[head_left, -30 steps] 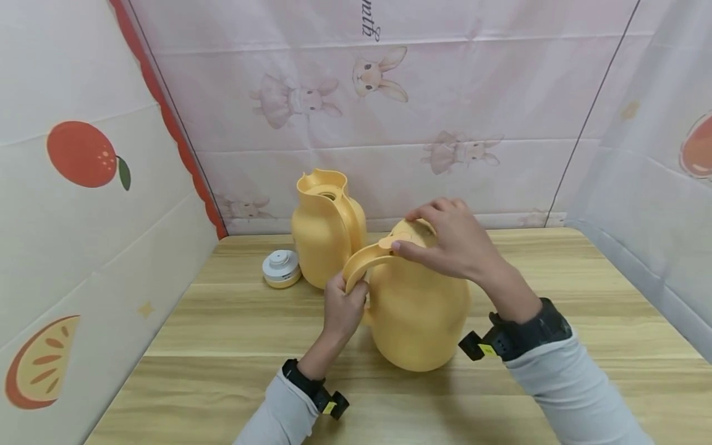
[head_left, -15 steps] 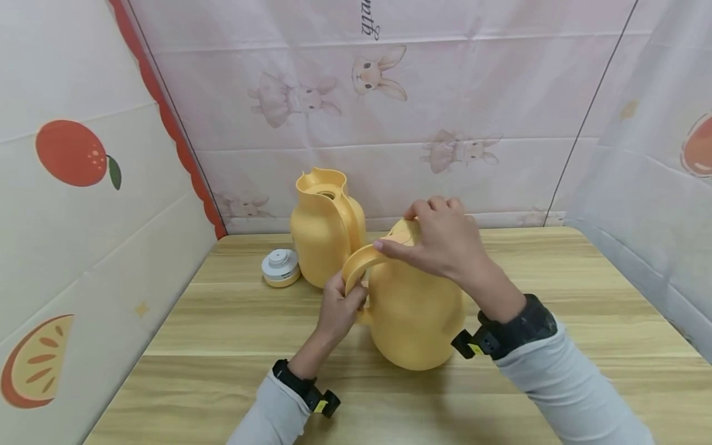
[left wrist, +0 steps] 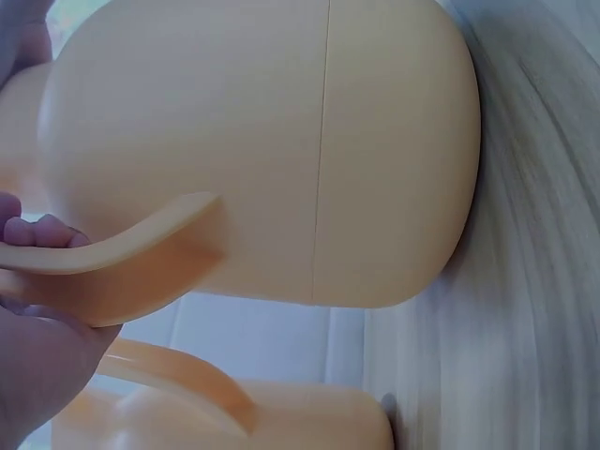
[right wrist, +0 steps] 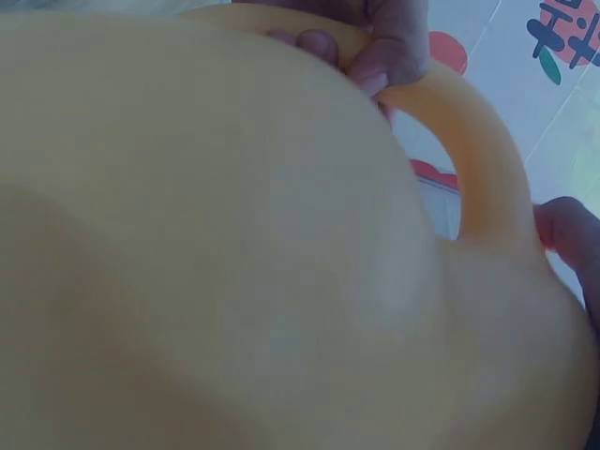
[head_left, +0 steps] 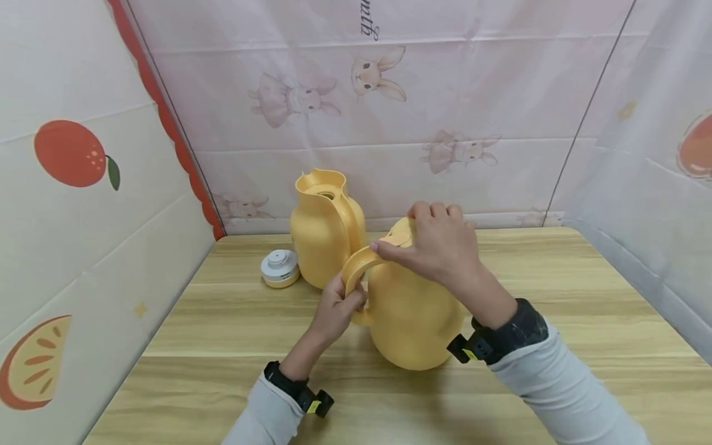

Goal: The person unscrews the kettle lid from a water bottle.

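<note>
"What have you got hold of?"
"The nearer jug (head_left: 411, 318), yellow, standing on the wooden table (head_left: 222, 377): my left hand (head_left: 334, 309) is curled round its handle (head_left: 361, 258), my right hand (head_left: 445, 250) grips its top (head_left: 402, 233)"
"And beside it?"
"A second yellow jug (head_left: 316, 241), behind and to its left, a white-and-yellow stopper (head_left: 280, 267) next to that"

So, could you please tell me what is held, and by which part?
The nearer yellow jug: the left hand grips its handle, and the right hand grips its top.

Top (head_left: 405, 228) of the front jug (head_left: 414, 315) partly under the right-hand fingers (head_left: 423, 213), marks (head_left: 288, 275) on the stopper (head_left: 278, 264) illegible
</note>
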The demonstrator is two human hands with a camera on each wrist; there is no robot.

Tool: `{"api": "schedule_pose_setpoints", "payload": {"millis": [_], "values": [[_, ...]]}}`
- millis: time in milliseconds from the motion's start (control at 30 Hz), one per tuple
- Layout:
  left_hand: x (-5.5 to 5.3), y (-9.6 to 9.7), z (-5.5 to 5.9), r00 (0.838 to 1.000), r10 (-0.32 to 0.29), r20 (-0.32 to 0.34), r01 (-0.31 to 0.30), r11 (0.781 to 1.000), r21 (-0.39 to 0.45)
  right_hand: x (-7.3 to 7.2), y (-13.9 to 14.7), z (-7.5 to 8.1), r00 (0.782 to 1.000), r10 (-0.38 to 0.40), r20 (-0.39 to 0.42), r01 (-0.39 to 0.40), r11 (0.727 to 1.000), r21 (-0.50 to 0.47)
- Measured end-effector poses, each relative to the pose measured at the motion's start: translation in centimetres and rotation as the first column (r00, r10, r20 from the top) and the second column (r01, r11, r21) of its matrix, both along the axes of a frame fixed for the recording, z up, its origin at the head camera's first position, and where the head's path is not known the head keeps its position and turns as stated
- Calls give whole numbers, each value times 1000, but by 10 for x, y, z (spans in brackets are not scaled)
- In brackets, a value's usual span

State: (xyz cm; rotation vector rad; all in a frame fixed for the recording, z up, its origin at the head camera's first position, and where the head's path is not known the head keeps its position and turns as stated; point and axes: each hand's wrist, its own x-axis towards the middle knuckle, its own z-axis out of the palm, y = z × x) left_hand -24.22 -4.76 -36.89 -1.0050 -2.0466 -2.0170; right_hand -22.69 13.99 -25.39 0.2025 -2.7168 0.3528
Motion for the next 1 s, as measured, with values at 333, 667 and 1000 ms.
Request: {"api": "schedule_pose_setpoints", "payload": {"millis": [333,667,1000], "values": [[-7,-3,-3,998,-43,-36,43,999,1,0,-11,2,999,-21,-36,22,999,45],[-8,-2,-2,993,-110,-51,110,994,9,0,-10,1,999,16,-47,-15,1000,27],[-10,-2,-4,990,-120,-79,122,992,16,-1,-8,0,997,48,-66,-45,998,47]]}}
